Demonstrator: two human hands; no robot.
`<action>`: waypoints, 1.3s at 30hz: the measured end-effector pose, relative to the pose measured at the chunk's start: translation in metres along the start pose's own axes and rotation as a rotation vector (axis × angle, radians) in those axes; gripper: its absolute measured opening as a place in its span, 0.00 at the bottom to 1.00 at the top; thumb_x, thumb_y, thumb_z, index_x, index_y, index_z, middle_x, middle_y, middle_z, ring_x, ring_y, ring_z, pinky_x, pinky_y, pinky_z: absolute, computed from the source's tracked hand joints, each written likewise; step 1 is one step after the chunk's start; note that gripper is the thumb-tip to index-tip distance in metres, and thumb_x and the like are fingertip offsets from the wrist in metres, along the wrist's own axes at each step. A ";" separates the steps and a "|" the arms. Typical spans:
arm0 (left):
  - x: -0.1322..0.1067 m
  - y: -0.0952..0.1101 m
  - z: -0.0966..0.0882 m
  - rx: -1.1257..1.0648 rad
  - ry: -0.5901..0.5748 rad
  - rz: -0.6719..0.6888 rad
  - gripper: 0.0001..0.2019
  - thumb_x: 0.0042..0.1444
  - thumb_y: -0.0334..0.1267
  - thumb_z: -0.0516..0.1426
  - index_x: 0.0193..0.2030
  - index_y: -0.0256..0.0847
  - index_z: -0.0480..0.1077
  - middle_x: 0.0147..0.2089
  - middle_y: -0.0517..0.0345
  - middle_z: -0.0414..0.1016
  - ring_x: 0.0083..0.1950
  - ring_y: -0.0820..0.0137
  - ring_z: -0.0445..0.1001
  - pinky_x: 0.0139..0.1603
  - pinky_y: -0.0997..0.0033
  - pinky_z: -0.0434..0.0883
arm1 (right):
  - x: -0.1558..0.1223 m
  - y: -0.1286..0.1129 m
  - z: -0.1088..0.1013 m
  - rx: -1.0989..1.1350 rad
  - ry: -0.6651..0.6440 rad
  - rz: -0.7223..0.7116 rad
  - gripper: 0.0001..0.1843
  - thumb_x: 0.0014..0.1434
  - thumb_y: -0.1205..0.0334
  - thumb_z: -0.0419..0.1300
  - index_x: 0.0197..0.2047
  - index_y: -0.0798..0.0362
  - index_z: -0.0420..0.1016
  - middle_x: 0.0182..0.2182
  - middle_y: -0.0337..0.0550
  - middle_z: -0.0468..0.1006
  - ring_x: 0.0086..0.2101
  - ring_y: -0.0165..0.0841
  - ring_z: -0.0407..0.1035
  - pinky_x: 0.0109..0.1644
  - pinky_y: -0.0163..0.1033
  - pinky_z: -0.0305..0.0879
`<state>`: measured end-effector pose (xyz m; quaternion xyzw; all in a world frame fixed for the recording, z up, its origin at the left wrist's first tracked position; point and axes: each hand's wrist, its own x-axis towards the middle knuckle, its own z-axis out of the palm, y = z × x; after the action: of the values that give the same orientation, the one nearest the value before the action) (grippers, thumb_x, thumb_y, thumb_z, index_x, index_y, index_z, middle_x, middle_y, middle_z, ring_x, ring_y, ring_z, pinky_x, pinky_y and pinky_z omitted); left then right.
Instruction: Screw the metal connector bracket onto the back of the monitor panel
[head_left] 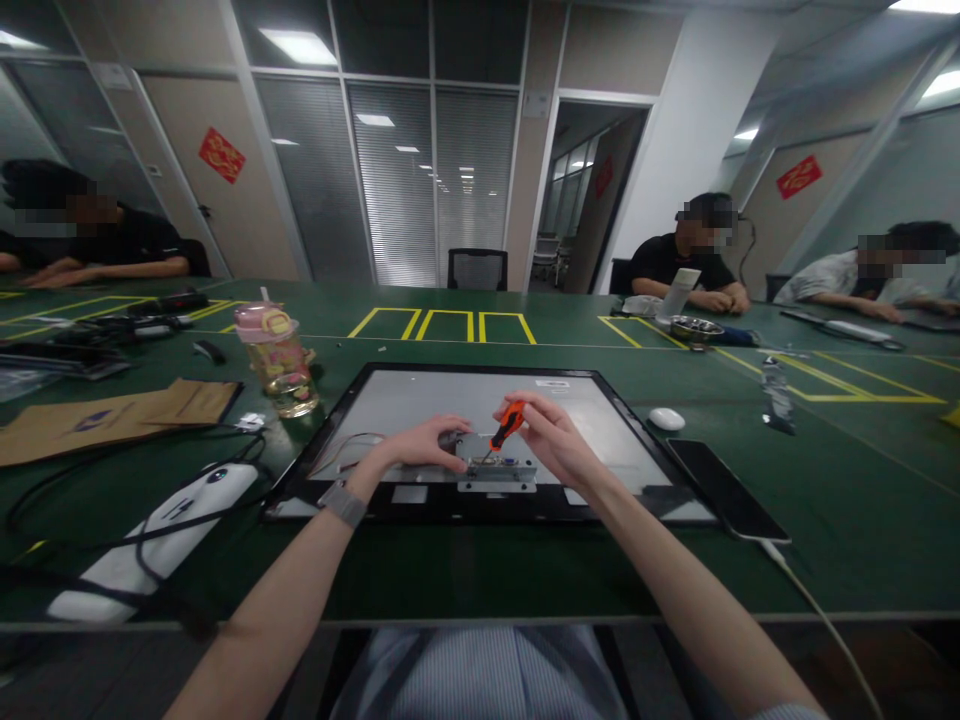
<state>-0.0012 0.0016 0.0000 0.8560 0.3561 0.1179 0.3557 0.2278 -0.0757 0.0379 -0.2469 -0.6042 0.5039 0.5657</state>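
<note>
Reaching forward with both forearms over a flat panel [420, 395] lying face down on the green table [525, 575]. With the right hand [551, 440], gripping an orange screwdriver [508, 424], fingers curled tight round the handle, tip angled down-left onto the metal bracket [501, 472] at panel centre. With the left hand [427, 445], resting just beside the tip, fingers loosely spread, holding nothing. Off left, a pink-lidded bottle [276, 362], part full of yellowish liquid.

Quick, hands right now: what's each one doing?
Left hand: open, fingers resting on the metal plate of the monitor.
Right hand: closed on the orange screwdriver.
</note>
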 end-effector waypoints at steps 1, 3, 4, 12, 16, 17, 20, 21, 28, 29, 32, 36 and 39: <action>0.000 0.001 0.000 0.006 0.000 -0.010 0.34 0.41 0.49 0.66 0.56 0.46 0.66 0.66 0.53 0.58 0.67 0.57 0.53 0.67 0.58 0.51 | 0.000 -0.001 0.000 0.001 -0.003 -0.005 0.13 0.57 0.51 0.59 0.42 0.47 0.73 0.37 0.43 0.77 0.42 0.36 0.72 0.53 0.49 0.64; -0.001 0.004 0.000 0.015 0.003 -0.029 0.34 0.41 0.50 0.66 0.56 0.47 0.65 0.66 0.54 0.57 0.68 0.57 0.52 0.67 0.57 0.50 | 0.001 -0.002 0.001 0.021 -0.003 -0.039 0.11 0.59 0.51 0.57 0.42 0.47 0.73 0.38 0.43 0.78 0.43 0.36 0.72 0.53 0.49 0.64; -0.001 0.004 0.000 0.017 0.004 -0.036 0.34 0.41 0.50 0.66 0.56 0.47 0.65 0.66 0.54 0.57 0.68 0.56 0.52 0.67 0.56 0.49 | 0.002 -0.003 0.001 0.040 -0.004 -0.050 0.11 0.59 0.52 0.57 0.41 0.47 0.73 0.38 0.43 0.78 0.44 0.36 0.71 0.54 0.49 0.63; 0.000 0.001 0.000 0.006 -0.008 -0.025 0.35 0.40 0.53 0.66 0.56 0.47 0.65 0.67 0.54 0.56 0.68 0.57 0.51 0.67 0.56 0.49 | 0.001 0.001 -0.005 -0.113 0.021 -0.066 0.10 0.58 0.54 0.58 0.41 0.48 0.75 0.40 0.43 0.76 0.43 0.35 0.71 0.54 0.46 0.64; 0.000 0.000 0.000 -0.001 -0.005 -0.014 0.34 0.40 0.52 0.66 0.55 0.47 0.66 0.66 0.54 0.57 0.68 0.57 0.51 0.67 0.56 0.49 | 0.001 0.000 -0.006 -0.222 0.002 -0.121 0.13 0.62 0.55 0.54 0.49 0.46 0.72 0.41 0.43 0.78 0.45 0.34 0.72 0.55 0.46 0.63; 0.000 0.000 0.000 0.003 -0.005 -0.014 0.34 0.40 0.52 0.66 0.55 0.47 0.66 0.66 0.54 0.57 0.68 0.57 0.51 0.67 0.56 0.49 | 0.001 -0.001 -0.006 -0.256 -0.002 -0.143 0.14 0.63 0.56 0.52 0.49 0.47 0.71 0.42 0.44 0.78 0.46 0.35 0.71 0.55 0.46 0.63; 0.000 0.002 -0.001 0.014 -0.006 -0.028 0.34 0.40 0.51 0.66 0.56 0.46 0.65 0.66 0.53 0.57 0.68 0.57 0.51 0.68 0.56 0.48 | 0.001 -0.003 -0.003 -0.319 0.001 -0.190 0.14 0.65 0.56 0.50 0.49 0.48 0.71 0.45 0.45 0.78 0.48 0.36 0.71 0.56 0.48 0.63; -0.001 0.003 -0.001 0.014 -0.006 -0.035 0.34 0.40 0.51 0.66 0.56 0.46 0.65 0.66 0.53 0.56 0.69 0.57 0.50 0.68 0.56 0.48 | 0.001 -0.003 -0.002 -0.334 0.006 -0.200 0.15 0.65 0.56 0.49 0.50 0.47 0.71 0.45 0.46 0.77 0.48 0.36 0.71 0.56 0.49 0.63; -0.003 0.009 -0.002 -0.006 -0.010 -0.048 0.33 0.41 0.50 0.66 0.56 0.48 0.65 0.66 0.55 0.56 0.68 0.57 0.50 0.67 0.56 0.49 | -0.003 0.001 -0.002 -0.623 0.202 -0.341 0.12 0.59 0.59 0.58 0.47 0.46 0.75 0.35 0.42 0.77 0.38 0.35 0.72 0.47 0.45 0.67; -0.002 0.009 -0.001 -0.002 -0.008 -0.044 0.33 0.41 0.49 0.66 0.56 0.47 0.65 0.66 0.55 0.56 0.68 0.57 0.50 0.67 0.56 0.49 | -0.003 0.000 -0.002 -0.658 0.208 -0.361 0.12 0.59 0.59 0.58 0.46 0.45 0.76 0.34 0.42 0.76 0.37 0.35 0.71 0.47 0.45 0.67; -0.001 0.006 0.000 -0.001 -0.006 -0.027 0.32 0.41 0.48 0.66 0.55 0.47 0.66 0.66 0.54 0.57 0.68 0.57 0.52 0.67 0.57 0.49 | -0.005 -0.002 -0.001 -0.613 0.127 -0.346 0.17 0.63 0.61 0.53 0.53 0.44 0.72 0.40 0.43 0.76 0.42 0.35 0.71 0.50 0.46 0.66; 0.000 0.003 0.000 -0.012 0.003 -0.019 0.33 0.39 0.49 0.67 0.54 0.47 0.67 0.65 0.54 0.58 0.68 0.57 0.50 0.68 0.56 0.48 | -0.005 0.001 0.001 -0.423 0.051 -0.254 0.21 0.63 0.61 0.51 0.59 0.42 0.64 0.48 0.43 0.74 0.47 0.35 0.71 0.53 0.47 0.66; 0.000 0.005 -0.001 -0.010 -0.005 -0.025 0.33 0.39 0.50 0.66 0.54 0.48 0.67 0.66 0.56 0.58 0.69 0.57 0.50 0.67 0.57 0.49 | -0.003 0.005 -0.001 -0.462 0.131 -0.266 0.19 0.59 0.59 0.58 0.54 0.43 0.71 0.40 0.43 0.74 0.40 0.33 0.71 0.46 0.43 0.69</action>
<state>0.0008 -0.0009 0.0040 0.8499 0.3655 0.1132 0.3622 0.2281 -0.0762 0.0315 -0.3200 -0.6923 0.2568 0.5936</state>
